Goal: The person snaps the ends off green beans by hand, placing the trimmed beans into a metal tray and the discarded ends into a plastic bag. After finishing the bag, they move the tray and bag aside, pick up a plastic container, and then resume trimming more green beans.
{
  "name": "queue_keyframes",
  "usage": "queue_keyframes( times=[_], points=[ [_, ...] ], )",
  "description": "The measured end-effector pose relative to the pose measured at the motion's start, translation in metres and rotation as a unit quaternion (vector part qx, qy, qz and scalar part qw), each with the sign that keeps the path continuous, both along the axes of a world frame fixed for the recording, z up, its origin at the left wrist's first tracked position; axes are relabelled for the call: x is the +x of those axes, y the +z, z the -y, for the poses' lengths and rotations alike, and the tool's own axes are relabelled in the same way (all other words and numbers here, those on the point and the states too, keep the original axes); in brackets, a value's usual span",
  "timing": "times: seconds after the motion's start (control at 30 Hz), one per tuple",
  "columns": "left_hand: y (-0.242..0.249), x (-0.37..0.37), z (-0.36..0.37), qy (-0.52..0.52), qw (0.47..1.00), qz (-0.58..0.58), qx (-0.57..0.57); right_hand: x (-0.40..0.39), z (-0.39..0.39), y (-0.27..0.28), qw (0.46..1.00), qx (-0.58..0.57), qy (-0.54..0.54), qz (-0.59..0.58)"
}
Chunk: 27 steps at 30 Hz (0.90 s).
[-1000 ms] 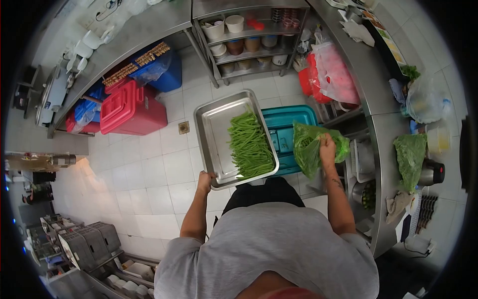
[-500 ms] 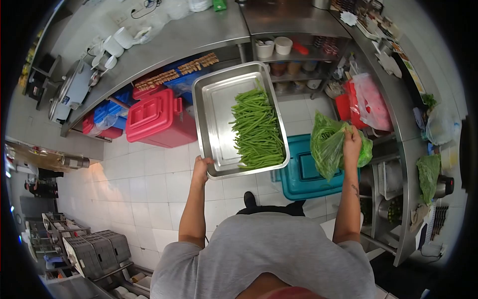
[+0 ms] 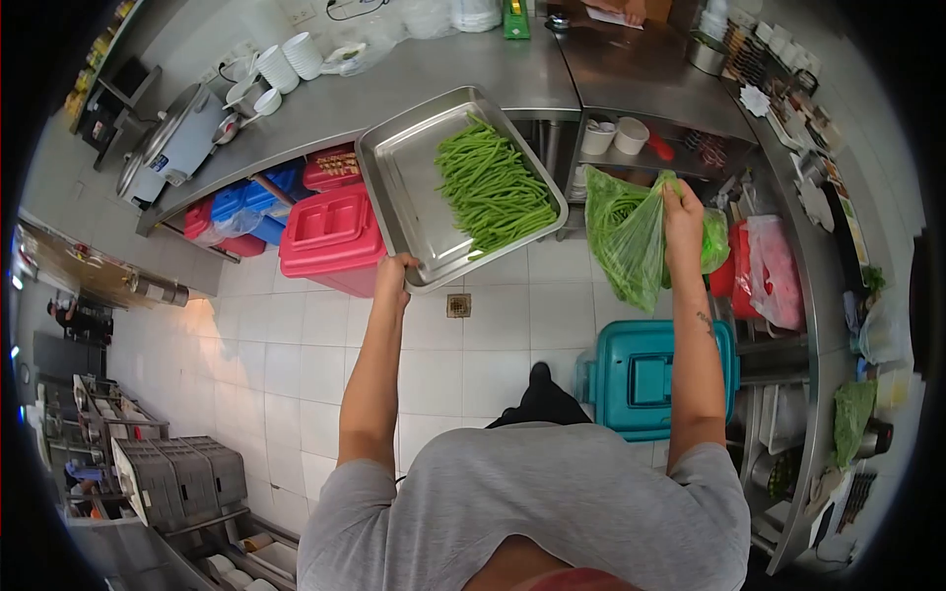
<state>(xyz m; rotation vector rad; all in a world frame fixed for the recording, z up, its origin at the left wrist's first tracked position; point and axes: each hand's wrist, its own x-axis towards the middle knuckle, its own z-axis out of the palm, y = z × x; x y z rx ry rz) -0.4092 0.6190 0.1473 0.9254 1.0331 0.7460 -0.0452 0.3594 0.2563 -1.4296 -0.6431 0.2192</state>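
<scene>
My left hand (image 3: 398,272) grips the near left corner of a rectangular steel tray (image 3: 394,187), holding it up in front of me. Cut green beans (image 3: 496,187) lie heaped over the tray's right half, while bare metal shows on the left. To the right, my right hand (image 3: 682,219) is closed around the gathered top of a green plastic bag (image 3: 636,231). The bag hangs beside the tray without touching it. Something green shows through its film, apparently more beans.
A teal lidded bin (image 3: 662,379) stands on the floor at right, a pink lidded bin (image 3: 330,227) at left. Ahead runs a steel counter (image 3: 434,74) with stacked white bowls (image 3: 289,61). A floor drain (image 3: 458,305) lies below the tray. Another person's hands (image 3: 623,8) rest at the far counter.
I have stepped forward, and the tray is now closer to the steel counter and turned at an angle. The bag has come along in my right hand, and the teal bin appears lower in view.
</scene>
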Motion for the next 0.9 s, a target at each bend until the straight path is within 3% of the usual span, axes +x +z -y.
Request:
queue_keyframes(
  times=[0.07, 0.2, 0.4, 0.57, 0.9],
  points=[
    [0.037, 0.015, -0.006, 0.031, 0.999, -0.029, -0.030, 0.008, -0.032, 0.008, 1.000, 0.022, 0.011, 0.010],
    [0.001, 0.026, -0.063, 0.040, 0.999, 0.023, 0.000, 0.040, -0.093, 0.010, 0.998, 0.055, 0.012, -0.036],
    [0.011, 0.065, -0.138, 0.035, 0.999, -0.001, 0.033, 0.089, -0.206, 0.043, 0.996, 0.052, 0.036, -0.068],
    [0.028, 0.088, -0.174, 0.025, 0.999, -0.014, 0.017, 0.139, -0.304, 0.040, 0.998, 0.001, 0.026, 0.062],
    [0.007, 0.126, -0.298, -0.041, 0.998, -0.031, 0.025, 0.195, -0.445, 0.010, 0.976, -0.138, -0.067, 0.155]
  ],
)
